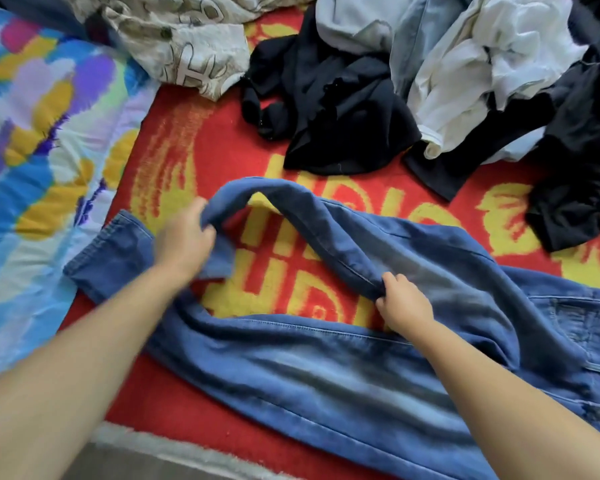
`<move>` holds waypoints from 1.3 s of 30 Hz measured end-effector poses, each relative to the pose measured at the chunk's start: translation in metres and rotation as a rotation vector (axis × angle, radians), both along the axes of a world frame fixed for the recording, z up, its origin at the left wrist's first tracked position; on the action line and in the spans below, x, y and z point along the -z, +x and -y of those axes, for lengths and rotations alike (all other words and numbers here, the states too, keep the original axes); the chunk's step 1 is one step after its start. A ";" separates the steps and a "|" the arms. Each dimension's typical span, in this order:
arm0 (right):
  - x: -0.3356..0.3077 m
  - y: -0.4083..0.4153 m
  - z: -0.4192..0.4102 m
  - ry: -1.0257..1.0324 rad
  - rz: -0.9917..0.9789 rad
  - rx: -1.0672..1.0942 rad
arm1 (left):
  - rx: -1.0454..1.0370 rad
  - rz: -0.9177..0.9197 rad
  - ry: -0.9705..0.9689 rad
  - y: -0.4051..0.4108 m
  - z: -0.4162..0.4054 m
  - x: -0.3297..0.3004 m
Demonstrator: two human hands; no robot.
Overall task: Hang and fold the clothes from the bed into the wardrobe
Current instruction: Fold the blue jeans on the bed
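Observation:
A pair of blue jeans lies spread across the red and yellow bed cover. One leg lies flat along the near side; the other arches up in a loop. My left hand grips that raised leg near its cuff end. My right hand pinches the same leg along its seam, closer to the waist. Beyond the jeans lies a pile of clothes: a black garment, a white garment, a pale blue denim piece and another black garment.
A beige patterned cloth lies at the far left of the pile. A bright multicoloured quilt covers the left side of the bed. The bed's near edge with a pale trim runs along the bottom.

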State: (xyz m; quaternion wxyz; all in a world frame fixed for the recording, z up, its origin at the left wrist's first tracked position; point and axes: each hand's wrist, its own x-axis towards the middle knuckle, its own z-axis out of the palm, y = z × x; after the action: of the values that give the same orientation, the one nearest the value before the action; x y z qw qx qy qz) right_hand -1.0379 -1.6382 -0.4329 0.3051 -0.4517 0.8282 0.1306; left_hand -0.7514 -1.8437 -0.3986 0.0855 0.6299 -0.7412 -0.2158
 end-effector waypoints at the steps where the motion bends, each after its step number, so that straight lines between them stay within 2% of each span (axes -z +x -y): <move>1: -0.002 -0.001 -0.004 -0.027 0.059 -0.005 | 0.063 0.025 -0.170 0.010 0.022 -0.021; 3: -0.008 -0.003 -0.012 -0.108 0.180 -0.045 | 0.102 0.056 -0.360 0.041 0.071 -0.056; 5: -0.014 0.000 -0.017 -0.213 0.232 -0.118 | 0.017 0.087 -0.384 0.075 0.110 -0.074; 7: -0.015 0.007 -0.018 -0.229 0.239 -0.185 | -0.064 0.178 -0.388 0.088 0.125 -0.071; 10: -0.012 0.030 -0.014 -0.053 0.239 -0.314 | -0.265 0.059 -0.202 0.086 0.106 -0.038; 11: -0.012 0.041 -0.013 -0.059 0.241 -0.359 | -0.315 0.020 -0.116 0.085 0.092 -0.022; 14: -0.016 0.077 -0.007 -0.291 0.275 -0.436 | -0.416 0.069 0.166 0.098 0.042 0.031; 16: -0.012 0.104 -0.011 -0.339 0.305 -0.484 | -0.448 0.176 0.344 0.120 0.017 0.053; 18: -0.005 0.126 -0.013 -0.228 0.341 -0.453 | -0.398 0.261 0.387 0.143 0.005 0.062; 20: 0.005 0.134 -0.018 -0.045 0.270 -0.367 | -0.325 0.322 0.281 0.160 0.006 0.061; 21: 0.008 0.137 -0.016 -0.021 0.234 -0.344 | -0.299 0.347 0.253 0.166 0.011 0.059; 24: 0.015 0.139 -0.004 -0.071 0.157 -0.259 | -0.257 0.415 0.409 0.172 0.025 0.052; 26: 0.013 0.139 0.012 -0.020 0.155 -0.266 | -0.223 0.395 0.496 0.170 0.028 0.050; 29: 0.007 0.140 0.030 0.050 0.141 -0.373 | -0.180 0.354 0.378 0.175 0.028 0.036; 34: -0.010 0.140 0.033 -0.070 0.088 -0.285 | -0.252 0.412 0.039 0.246 0.022 -0.011; 36: -0.012 0.148 0.035 -0.018 0.108 -0.352 | -0.248 0.401 0.029 0.268 0.004 -0.012; 39: -0.012 0.167 0.043 0.020 0.153 -0.386 | -0.348 0.284 0.153 0.275 -0.008 0.002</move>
State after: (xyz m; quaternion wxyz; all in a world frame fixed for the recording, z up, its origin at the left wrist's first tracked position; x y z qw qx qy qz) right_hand -0.8705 -1.6811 -0.4213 0.3408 -0.6075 0.6993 0.1604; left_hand -0.4764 -1.8354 -0.4007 -0.0319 0.7770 -0.6073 -0.1625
